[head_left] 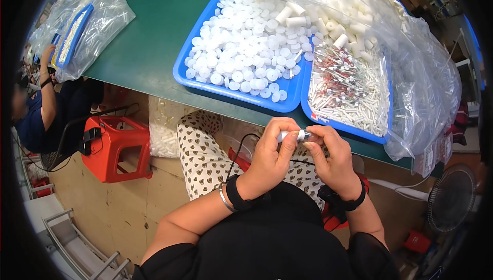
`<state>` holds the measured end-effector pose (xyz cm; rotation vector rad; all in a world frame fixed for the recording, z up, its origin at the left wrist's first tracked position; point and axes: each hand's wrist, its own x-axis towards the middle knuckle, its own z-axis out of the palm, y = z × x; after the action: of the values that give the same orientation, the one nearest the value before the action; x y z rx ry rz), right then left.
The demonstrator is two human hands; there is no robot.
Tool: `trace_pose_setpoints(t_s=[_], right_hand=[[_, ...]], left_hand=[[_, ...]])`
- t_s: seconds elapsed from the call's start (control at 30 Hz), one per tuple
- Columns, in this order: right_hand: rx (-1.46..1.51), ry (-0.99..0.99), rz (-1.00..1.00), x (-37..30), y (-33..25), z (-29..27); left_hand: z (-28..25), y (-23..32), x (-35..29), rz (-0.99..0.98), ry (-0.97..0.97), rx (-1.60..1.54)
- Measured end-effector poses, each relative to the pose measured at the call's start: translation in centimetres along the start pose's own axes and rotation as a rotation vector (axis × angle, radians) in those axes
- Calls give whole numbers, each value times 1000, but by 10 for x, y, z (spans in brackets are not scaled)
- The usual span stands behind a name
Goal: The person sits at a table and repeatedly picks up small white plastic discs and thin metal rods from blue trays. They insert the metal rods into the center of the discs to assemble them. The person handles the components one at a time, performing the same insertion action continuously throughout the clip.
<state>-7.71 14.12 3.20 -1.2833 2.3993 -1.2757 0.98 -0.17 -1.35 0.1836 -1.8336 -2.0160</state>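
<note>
Just off the table's near edge, my left hand [273, 152] and my right hand [331, 157] meet, fingers pinched. Between them is a small white cylinder with a clear, shiny end [301, 135]. My left fingers grip its white part, while the right fingertips close around the clear end and partly hide it. Beyond the hands lies a blue tray [241, 98] heaped with white translucent discs [231, 49]. Beside it, closest to my right hand, a smaller blue tray [354, 132] holds short white tubes [367, 110] and thin red-and-silver pieces [336, 74].
White foam-like cylinders [295, 21] spill from a large clear plastic bag [411, 59] behind the trays. The green table [149, 38] extends left. A red stool [115, 149] stands on the floor, a person [49, 110] sits far left, and a fan [452, 198] is at right.
</note>
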Motion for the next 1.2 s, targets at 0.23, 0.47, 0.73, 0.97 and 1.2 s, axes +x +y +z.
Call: trace_pose_setpoints(t_s=[0.23,0.47,0.73,0.97,1.2], right_hand=[[-19,-176,-140,4,0,-3],[15,-118,-132,-3,2,17],[-51,-3,-53,0,1,24],[-190,-50,-229,2,7,19],[-278,-19,-118,-13,-5,41]], left_hand=[[0,-3,-6,-166,-173,-381],[2,-8,-10,-210,-235,-536],[-7,3,3,-573,-146,-992],[-5,-2,-5,-626,-171,-1166],[4,-5,-21,-594,-52,-1307]])
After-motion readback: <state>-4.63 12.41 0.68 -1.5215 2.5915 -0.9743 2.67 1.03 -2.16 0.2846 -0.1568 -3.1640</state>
